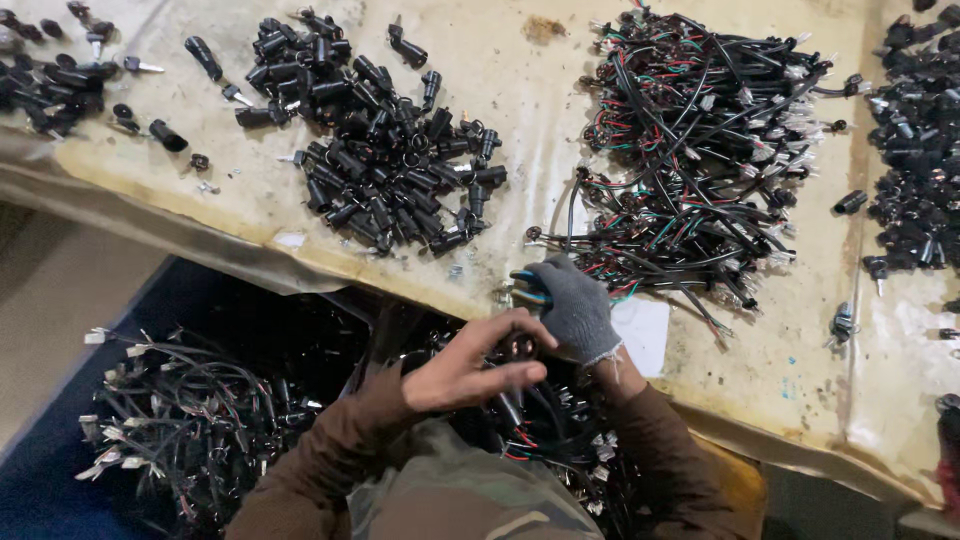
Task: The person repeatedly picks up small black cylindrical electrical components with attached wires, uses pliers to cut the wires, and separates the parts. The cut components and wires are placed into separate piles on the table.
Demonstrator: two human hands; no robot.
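Note:
My bare left hand (470, 365) is at the table's near edge, its fingers closed around a small black switch part with wires (520, 350). My right hand (578, 305) wears a grey knit glove. It grips a tool with blue handles (528, 284), held right above that part. Both hands meet over the gap between the table and my lap. The tool's tip is hidden behind my fingers.
A heap of black cylindrical parts (380, 150) lies on the worn table (540, 110), and a tangle of red, green and black wire harnesses (690, 150) to its right. More black parts sit far right (915, 150) and far left (50, 80). Wired pieces (190, 420) fill a dark bin below.

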